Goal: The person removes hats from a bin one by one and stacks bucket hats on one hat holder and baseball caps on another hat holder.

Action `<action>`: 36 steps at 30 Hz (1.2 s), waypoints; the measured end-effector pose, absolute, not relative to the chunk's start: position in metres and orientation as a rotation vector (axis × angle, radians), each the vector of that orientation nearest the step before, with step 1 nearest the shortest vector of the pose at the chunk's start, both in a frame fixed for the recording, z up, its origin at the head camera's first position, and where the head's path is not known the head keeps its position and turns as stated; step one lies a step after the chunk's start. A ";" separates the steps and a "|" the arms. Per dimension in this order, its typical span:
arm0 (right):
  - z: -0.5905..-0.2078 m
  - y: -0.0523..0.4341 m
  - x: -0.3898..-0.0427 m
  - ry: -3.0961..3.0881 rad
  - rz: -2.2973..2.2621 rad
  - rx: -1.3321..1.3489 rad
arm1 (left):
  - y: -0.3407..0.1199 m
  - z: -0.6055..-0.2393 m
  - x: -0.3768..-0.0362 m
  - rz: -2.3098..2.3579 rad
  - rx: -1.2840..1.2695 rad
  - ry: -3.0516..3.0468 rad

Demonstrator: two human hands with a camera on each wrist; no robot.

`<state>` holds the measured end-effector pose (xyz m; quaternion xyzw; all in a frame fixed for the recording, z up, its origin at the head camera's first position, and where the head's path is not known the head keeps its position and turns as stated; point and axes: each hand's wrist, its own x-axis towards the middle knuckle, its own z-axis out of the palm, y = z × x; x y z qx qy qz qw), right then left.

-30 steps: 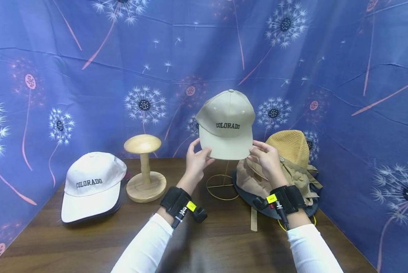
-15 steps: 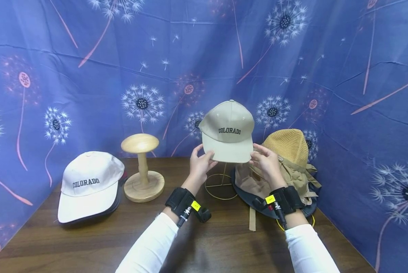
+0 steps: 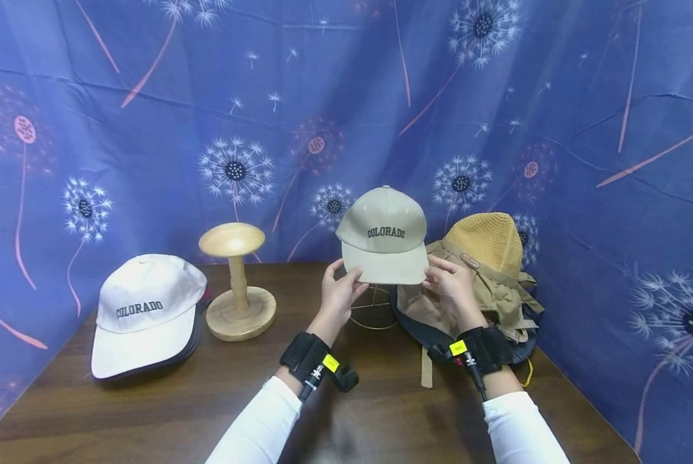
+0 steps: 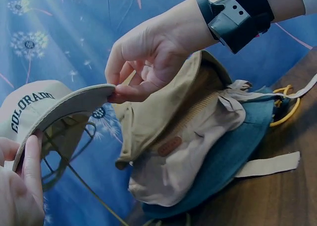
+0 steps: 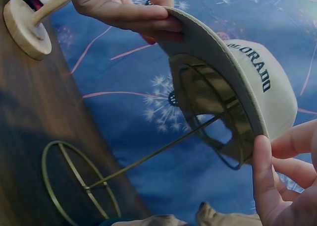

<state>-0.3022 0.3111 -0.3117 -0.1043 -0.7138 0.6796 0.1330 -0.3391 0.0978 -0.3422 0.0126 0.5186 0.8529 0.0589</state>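
The khaki cap [image 3: 384, 233] marked COLORADO sits at the centre of the head view, over the wire stand [image 3: 372, 308]; the right wrist view shows the stand's wire head inside the crown. The left hand [image 3: 340, 293] pinches the brim's left corner, and the right hand [image 3: 452, 283] pinches its right corner. Just right of the cap lies a heap of hats [image 3: 481, 283] topped by a straw one. To the left stand a wooden stand [image 3: 235, 283] and, at the far left, a white cap [image 3: 144, 310], all on the table [image 3: 149, 412].

The cap [image 3: 384, 235] is matt beige cloth; the stand [image 5: 84, 181] looks like thin brass-coloured wire; the surface [image 3: 149, 412] is dark, smooth wood.
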 end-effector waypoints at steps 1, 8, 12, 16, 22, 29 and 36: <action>-0.314 0.311 -0.302 -2.074 1.980 -0.310 | 0.097 -0.345 -0.339 2.583 0.033 1.563; -0.328 0.308 -0.303 -2.042 2.036 -0.304 | 0.096 -0.359 -0.338 2.565 0.014 1.555; -0.334 0.307 -0.305 -2.046 2.022 -0.310 | 0.094 -0.365 -0.338 2.557 -0.007 1.576; -0.340 0.307 -0.306 -2.069 2.029 -0.345 | 0.092 -0.372 -0.338 2.545 -0.039 1.593; -0.346 0.308 -0.309 -2.086 2.013 -0.352 | 0.092 -0.376 -0.339 2.537 -0.036 1.618; -0.351 0.310 -0.311 -2.185 1.983 -0.403 | 0.092 -0.384 -0.341 2.516 -0.081 1.621; -0.356 0.312 -0.312 -2.211 1.994 -0.392 | 0.094 -0.385 -0.340 2.499 -0.093 1.616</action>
